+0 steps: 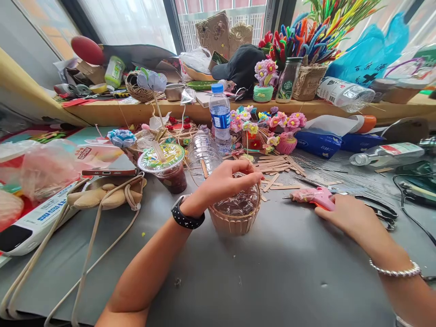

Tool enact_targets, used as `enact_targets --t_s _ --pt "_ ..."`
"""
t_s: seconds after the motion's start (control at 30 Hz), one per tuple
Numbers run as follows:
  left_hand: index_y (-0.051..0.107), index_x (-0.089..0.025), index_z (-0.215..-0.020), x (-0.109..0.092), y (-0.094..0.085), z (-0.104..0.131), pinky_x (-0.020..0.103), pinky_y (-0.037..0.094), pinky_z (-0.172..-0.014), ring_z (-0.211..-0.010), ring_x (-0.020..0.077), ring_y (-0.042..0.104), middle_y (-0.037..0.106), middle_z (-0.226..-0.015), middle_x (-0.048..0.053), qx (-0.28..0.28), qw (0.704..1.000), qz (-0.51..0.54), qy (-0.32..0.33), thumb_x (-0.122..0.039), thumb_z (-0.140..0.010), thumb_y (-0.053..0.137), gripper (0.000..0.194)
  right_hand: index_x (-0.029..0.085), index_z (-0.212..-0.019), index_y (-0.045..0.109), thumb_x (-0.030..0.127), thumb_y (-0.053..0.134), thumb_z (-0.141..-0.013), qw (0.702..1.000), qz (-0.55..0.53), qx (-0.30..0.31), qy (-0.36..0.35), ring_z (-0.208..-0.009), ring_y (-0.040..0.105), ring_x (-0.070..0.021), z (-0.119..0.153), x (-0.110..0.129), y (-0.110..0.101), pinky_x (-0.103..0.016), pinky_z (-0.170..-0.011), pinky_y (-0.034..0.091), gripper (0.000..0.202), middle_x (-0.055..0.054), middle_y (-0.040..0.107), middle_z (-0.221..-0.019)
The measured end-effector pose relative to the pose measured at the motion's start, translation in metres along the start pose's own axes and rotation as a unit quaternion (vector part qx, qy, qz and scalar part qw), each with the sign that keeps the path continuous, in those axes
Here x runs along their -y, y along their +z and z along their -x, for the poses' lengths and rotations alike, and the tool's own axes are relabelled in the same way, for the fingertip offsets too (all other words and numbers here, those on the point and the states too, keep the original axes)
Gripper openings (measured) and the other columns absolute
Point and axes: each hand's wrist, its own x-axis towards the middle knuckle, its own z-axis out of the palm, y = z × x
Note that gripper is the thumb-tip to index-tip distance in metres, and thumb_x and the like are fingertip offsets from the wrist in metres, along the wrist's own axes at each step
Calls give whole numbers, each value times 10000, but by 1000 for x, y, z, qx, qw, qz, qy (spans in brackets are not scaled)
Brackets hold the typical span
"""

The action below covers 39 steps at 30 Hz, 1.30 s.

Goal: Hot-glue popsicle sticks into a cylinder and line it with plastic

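Note:
My left hand (229, 182) reaches over a round clear-plastic container (235, 215) whose side is ringed with upright wooden sticks. Its fingers bend down over the far rim, where the fingertips are partly hidden, and the thumb points right. A dark watch band circles that wrist. On the right, my right hand (349, 218) is closed round the handle of a pink glue gun (311, 195), whose nozzle points left, low over the table. Just behind the container lies a pile of flat wooden sticks (281, 164).
A drink cup (170, 175), a clear plastic bottle piece (204, 152) and a water bottle (220, 118) stand behind my left hand. Black-handled scissors (378, 209) lie beyond my right hand. A phone (109, 172) rests on a corded bag (102, 195) at left. Yarn flowers (286, 125) stand behind.

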Motion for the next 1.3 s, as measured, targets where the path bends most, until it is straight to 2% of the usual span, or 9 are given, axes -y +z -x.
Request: enact_targets --t_s 0.13,0.27,0.47,0.6,0.73,1.07,1.3 --pt "581 -112 -778 0 0 -1 249 429 -686 -806 160 576 628 -897 78 1 1000 18 -9 -364 -790 481 272 221 -633 448 485 504 -597 997 -61 4 51 -526 524 -222 -2 -1 -9 -317 -487 363 273 -59 574 -588" --pt "585 -108 -733 0 0 -1 234 427 -674 -806 153 574 634 -875 76 3 999 35 -12 -351 -789 483 269 222 -763 479 479 544 -545 986 -135 -69 71 -530 525 -217 9 8 -23 -312 -492 361 343 -51 592 -654" --pt "580 -121 -725 -1 2 -1 225 422 -607 -695 127 555 624 -803 44 -12 999 17 -45 -330 -785 470 244 226 -600 387 540 529 -599 962 -198 -188 16 -434 416 -135 30 34 -26 -267 -437 310 344 3 478 -513" --pt "558 -126 -674 -1 2 -1 216 408 -604 -679 120 540 599 -745 22 -22 999 8 -38 -333 -781 474 248 224 -627 355 498 528 -664 934 -194 -292 -75 -471 397 -122 40 47 -14 -259 -455 298 326 8 445 -556" --pt "540 -127 -638 -2 3 -1 208 399 -607 -688 116 535 603 -757 20 -32 999 7 -31 -295 -781 468 233 225 -627 334 452 528 -694 915 -172 -349 -106 -457 365 -111 45 52 -5 -254 -457 288 306 29 390 -531" --pt "520 -128 -628 -1 2 -2 232 414 -658 -776 158 570 603 -778 34 -21 999 15 -27 -262 -778 464 209 214 -626 356 332 551 -705 886 -145 -414 -151 -437 361 -98 46 54 0 -243 -434 290 241 39 382 -496" --pt "487 -137 -598 -1 2 -2 229 415 -656 -791 162 577 613 -793 34 -19 999 22 -29 -263 -773 469 216 225 -627 348 298 542 -713 890 -135 -409 -151 -455 379 -104 47 53 2 -249 -452 303 224 41 389 -503"
